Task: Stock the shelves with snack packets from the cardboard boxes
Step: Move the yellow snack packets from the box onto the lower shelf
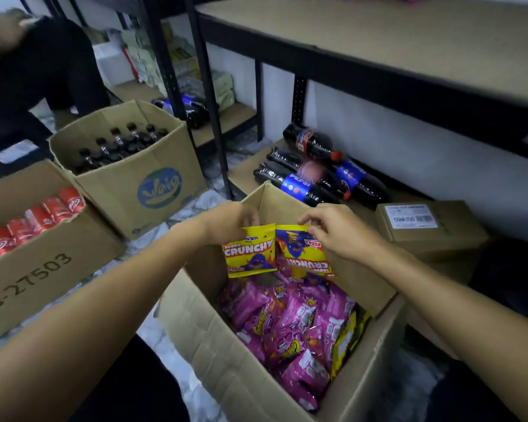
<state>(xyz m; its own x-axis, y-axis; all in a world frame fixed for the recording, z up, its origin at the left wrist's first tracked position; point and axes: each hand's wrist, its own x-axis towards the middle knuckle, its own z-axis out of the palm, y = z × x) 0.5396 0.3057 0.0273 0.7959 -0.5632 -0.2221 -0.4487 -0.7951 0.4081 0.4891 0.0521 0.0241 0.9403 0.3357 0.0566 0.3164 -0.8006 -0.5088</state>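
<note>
The left hand (232, 222) is pinching the top edge of a yellow packet (250, 252) that is hanging upright with its long side vertical and its lettering the right way up, while the right hand (337, 231) is pinching a second yellow packet (302, 254) just beside it, upside down (its lettering is inverted). Both packets are hanging over the open cardboard box (226, 360), which is holding a heap of pink packets (293, 324) below the bare wooden shelf (393, 41)

Left hand (232, 222) pinching (fingers curled), right hand (340, 231) likewise, forearms stretched forward
</note>
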